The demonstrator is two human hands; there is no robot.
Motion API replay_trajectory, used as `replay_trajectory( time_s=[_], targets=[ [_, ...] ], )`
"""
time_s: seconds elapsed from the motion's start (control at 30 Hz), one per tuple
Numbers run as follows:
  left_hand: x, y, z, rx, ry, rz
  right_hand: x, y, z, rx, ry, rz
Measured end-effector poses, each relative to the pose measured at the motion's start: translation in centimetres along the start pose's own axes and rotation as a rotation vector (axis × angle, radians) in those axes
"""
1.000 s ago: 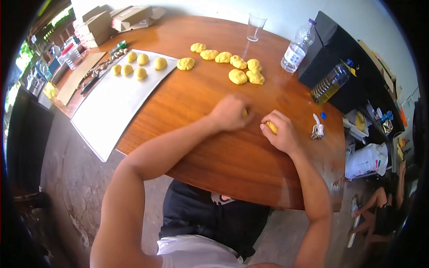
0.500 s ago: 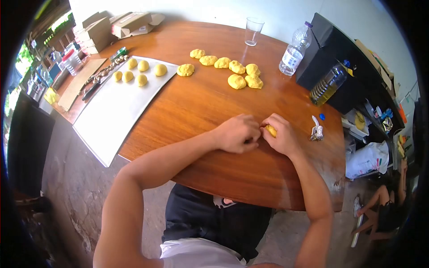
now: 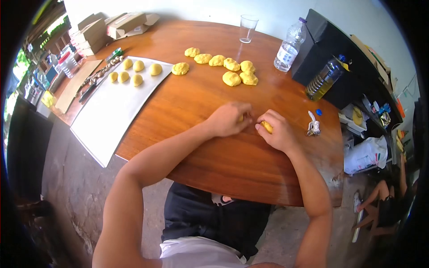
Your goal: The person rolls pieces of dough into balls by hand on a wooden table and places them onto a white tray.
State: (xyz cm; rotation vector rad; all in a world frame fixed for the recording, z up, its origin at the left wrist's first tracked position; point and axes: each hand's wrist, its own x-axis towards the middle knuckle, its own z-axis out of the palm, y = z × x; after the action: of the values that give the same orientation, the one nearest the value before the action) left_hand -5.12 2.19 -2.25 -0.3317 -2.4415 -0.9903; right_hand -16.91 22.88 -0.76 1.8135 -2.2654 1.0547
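Above the wooden table's near part, my right hand (image 3: 278,132) is closed round a yellow piece of dough (image 3: 267,127), which shows between thumb and fingers. Just to its left, my left hand (image 3: 228,119) curls its fingers inward, and a small bit of yellow dough (image 3: 241,118) shows among them. A narrow gap separates the two hands. Farther back lie several rough yellow dough lumps (image 3: 231,79) in a bent row. Smooth round dough balls (image 3: 155,69) sit on the far end of a pale sheet (image 3: 107,116) at the left.
A drinking glass (image 3: 248,29), a water bottle (image 3: 290,47) and an oil bottle (image 3: 324,80) stand toward the back right. A blue cap (image 3: 318,112) and a crumpled foil piece (image 3: 313,127) lie right of my hands. Cardboard boxes (image 3: 127,25) occupy the back left. Another person's leg (image 3: 377,196) shows at lower right.
My hands have come apart, the left one moving up and to the left. Yellow dough now shows in the left fingers too. The whole view has shifted slightly.
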Motion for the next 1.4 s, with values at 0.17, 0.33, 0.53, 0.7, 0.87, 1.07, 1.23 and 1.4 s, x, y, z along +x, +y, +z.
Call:
replay_trajectory(
  time_s=[0.17,0.33,0.53,0.7,0.87,1.07,1.23,1.4],
  targets=[
    [0.3,-0.8,-0.1,0.003,0.041,0.013,0.2,0.4,0.5,0.011,0.010,-0.029],
    [-0.6,-0.9,-2.1,0.192,0.018,-0.086,0.0,0.2,0.1,0.019,-0.006,-0.009],
    [-0.6,-0.7,-4.9,0.109,-0.083,-0.321,0.0,0.4,0.2,0.048,0.002,-0.039],
    [-0.3,-1.5,-4.8,0.061,-0.088,-0.361,0.0,0.3,0.0,0.047,0.001,-0.034],
    [-0.5,-1.8,-4.7,-0.043,-0.103,-0.325,-0.1,0.3,0.1,0.045,-0.005,-0.025],
    [-0.6,-2.0,-4.7,-0.091,-0.126,-0.299,0.0,0.5,0.2,0.046,-0.004,-0.040],
    [-0.7,-2.1,-4.5,-0.059,-0.124,-0.311,0.0,0.3,0.2,0.054,-0.003,-0.026],
    [-0.8,-2.0,-4.3,-0.013,-0.136,-0.303,-0.1,0.3,0.2,0.055,-0.010,-0.013]
  ],
)
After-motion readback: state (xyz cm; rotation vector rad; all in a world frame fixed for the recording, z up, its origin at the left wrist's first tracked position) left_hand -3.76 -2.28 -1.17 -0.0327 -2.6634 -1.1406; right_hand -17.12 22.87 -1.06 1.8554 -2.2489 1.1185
